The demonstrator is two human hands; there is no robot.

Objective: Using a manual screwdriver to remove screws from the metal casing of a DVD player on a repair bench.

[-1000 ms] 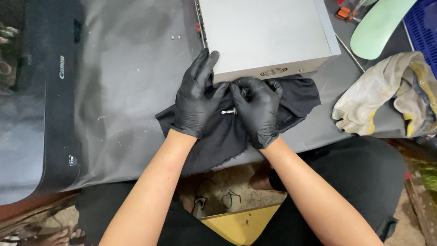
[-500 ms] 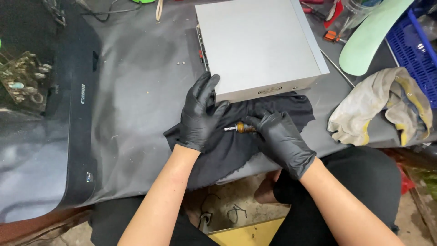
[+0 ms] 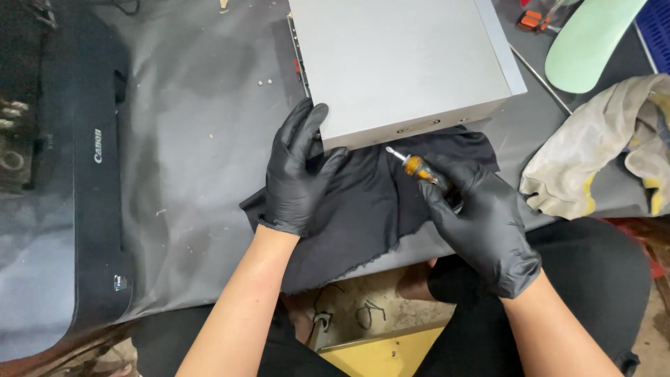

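I am seeing my left hand [image 3: 296, 171], in a matte black glove, lying flat with fingers spread loosely against the near corner of a smooth grey metal box [image 3: 401, 63], resting on a soft, crumpled black cloth [image 3: 370, 202]. My right hand [image 3: 481, 223], gloved alike, is gripping a small screwdriver [image 3: 413, 166] with an amber handle, its thin steel shaft pointing at the box's front edge. All of it is sitting on the dusty grey worktop [image 3: 202, 153], with a rumpled beige rag [image 3: 600, 153] lying off to the right.
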